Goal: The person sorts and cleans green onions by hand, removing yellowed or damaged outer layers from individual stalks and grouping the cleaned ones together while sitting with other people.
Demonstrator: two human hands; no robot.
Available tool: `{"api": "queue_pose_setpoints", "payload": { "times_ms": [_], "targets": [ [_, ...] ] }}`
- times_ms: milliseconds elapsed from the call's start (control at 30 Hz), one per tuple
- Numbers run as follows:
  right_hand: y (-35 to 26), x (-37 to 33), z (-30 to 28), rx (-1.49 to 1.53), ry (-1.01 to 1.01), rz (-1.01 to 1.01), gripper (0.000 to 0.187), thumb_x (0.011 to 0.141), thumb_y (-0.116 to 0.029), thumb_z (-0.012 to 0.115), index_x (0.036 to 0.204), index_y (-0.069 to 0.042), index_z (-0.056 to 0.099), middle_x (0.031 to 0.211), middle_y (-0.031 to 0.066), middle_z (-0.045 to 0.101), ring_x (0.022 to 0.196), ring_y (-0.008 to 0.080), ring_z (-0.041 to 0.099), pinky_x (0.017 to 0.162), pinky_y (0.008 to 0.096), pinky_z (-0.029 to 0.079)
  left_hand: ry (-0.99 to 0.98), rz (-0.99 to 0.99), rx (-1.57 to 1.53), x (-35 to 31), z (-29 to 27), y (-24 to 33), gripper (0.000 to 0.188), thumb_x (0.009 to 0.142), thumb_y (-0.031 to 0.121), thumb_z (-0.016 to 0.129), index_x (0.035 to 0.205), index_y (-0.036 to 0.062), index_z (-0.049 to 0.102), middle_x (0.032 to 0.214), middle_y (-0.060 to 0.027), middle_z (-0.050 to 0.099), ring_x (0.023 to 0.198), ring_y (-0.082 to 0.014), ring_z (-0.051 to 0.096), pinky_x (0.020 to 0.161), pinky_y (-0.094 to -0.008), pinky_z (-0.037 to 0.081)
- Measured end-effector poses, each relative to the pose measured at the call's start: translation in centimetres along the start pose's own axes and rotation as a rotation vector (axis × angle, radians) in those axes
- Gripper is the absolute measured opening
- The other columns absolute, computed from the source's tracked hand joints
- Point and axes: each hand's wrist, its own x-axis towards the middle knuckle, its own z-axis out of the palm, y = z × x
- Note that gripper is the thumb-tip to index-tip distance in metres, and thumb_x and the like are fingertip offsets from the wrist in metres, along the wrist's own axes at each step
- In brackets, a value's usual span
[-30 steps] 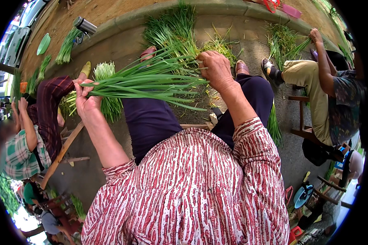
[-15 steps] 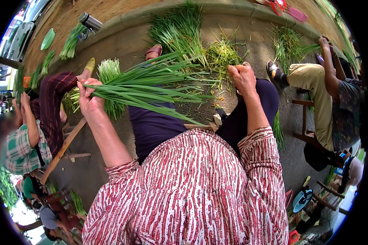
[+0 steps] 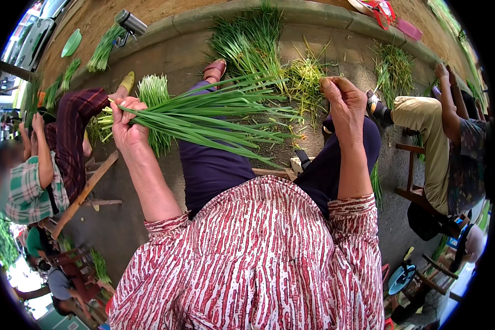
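My left hand is closed round the pale stalk ends of a bunch of garlic chives, whose long flat green leaves fan out to the right above my left thigh. Over my right knee, my right hand is held up with thumb and fingers pinched together; anything between them is too small to make out. Behind the held bunch lies a neat stack of chives with pale ends lined up. Farther off, a large loose heap of chives spreads on the ground, with yellowed leaf scraps beside it.
A low concrete kerb runs across the far side. A metal flask and a green basin stand at the far left. People sit close on both sides; a wooden stool is at my left. Another chive heap lies right.
My right hand has risen and moved slightly right, away from the scraps, its fingers now pinched upward. My left hand still grips the bunch, and the whole view has shifted slightly.
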Motion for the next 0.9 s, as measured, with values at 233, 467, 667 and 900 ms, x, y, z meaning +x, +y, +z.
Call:
{"api": "queue_pose_setpoints", "payload": {
  "times_ms": [233,467,667,900],
  "targets": [
    [-1.7,-0.3,1.0,0.113,0.025,0.003,0.018,0.088,-0.006,0.058,0.102,0.002,0.065,0.078,0.0024,0.063,0.071,0.0072,0.056,0.067,0.0208,0.046,-0.007,-0.028,-0.052,-0.1,0.2,-0.1,0.013,0.082,0.010,0.066,0.084,0.0034,0.055,0.069,-0.0030,0.043,0.048,-0.0087,0.032,0.056,-0.0263,0.030],
    [0.8,-1.0,0.7,0.020,-0.154,0.018,0.022,0.085,-0.001,0.055,0.105,0.003,0.064,0.094,0.0064,0.066,0.088,0.0101,0.059,0.079,0.0224,0.046,0.003,-0.063,-0.076,-0.2,0.2,0.2,0.014,0.081,0.010,0.067,0.084,0.0041,0.055,0.068,-0.0009,0.041,0.048,-0.0080,0.032,0.057,-0.0261,0.030],
    [1.0,-1.6,1.0,0.100,-0.229,0.167,0.022,0.089,-0.011,0.057,0.101,0.006,0.065,0.088,0.0073,0.067,0.083,0.0111,0.060,0.075,0.0227,0.047,0.038,-0.033,-0.086,0.1,0.0,0.5,0.015,0.081,0.009,0.066,0.082,0.0027,0.053,0.068,-0.0028,0.041,0.049,-0.0096,0.033,0.055,-0.0254,0.030],
    [2.3,-2.8,0.2,0.174,-0.156,0.231,0.024,0.090,-0.017,0.057,0.095,0.006,0.065,0.079,0.0035,0.063,0.073,0.0082,0.055,0.068,0.0219,0.045,0.062,-0.045,-0.085,0.1,0.0,0.5,0.014,0.083,0.013,0.064,0.081,0.0047,0.054,0.068,-0.0029,0.041,0.049,-0.0090,0.033,0.056,-0.0268,0.032]
  ]
}}
